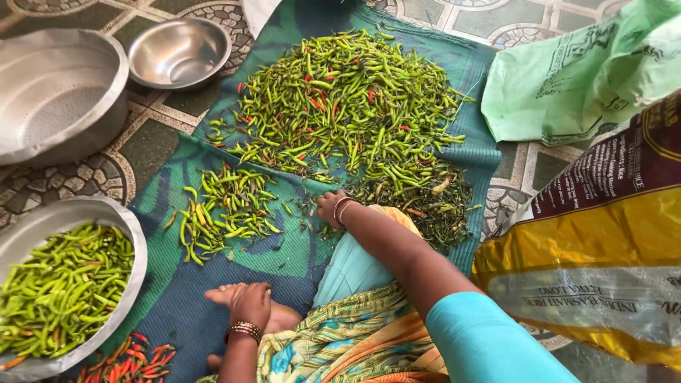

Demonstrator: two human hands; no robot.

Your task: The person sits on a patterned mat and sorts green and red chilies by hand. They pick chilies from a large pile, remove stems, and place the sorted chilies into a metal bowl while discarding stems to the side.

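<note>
A person seated on a green woven mat [177, 213] reaches the right hand [328, 208] into loose stems and chillies at the near edge of a big heap of green chillies [347, 99]. The fingers are curled down into the litter; whether they grip anything cannot be told. Bangles [342, 210] ring the wrist. The left hand [250, 303], also bangled, rests closed on the person's bare foot [220, 294] near the bottom of the scene, holding nothing visible.

A smaller pile of chillies [223, 209] lies on the mat just left of the right hand. A dark mound of plucked stems [440, 206] sits to the right of it. At near left, a steel bowl [135, 241] holds green chillies, with a few red chillies [124, 363] on the mat beside it. Two more steel bowls [181, 53] stand at far left on the tiled floor. A pale green bag [567, 78] and a yellow sack [589, 241] lie at right.
</note>
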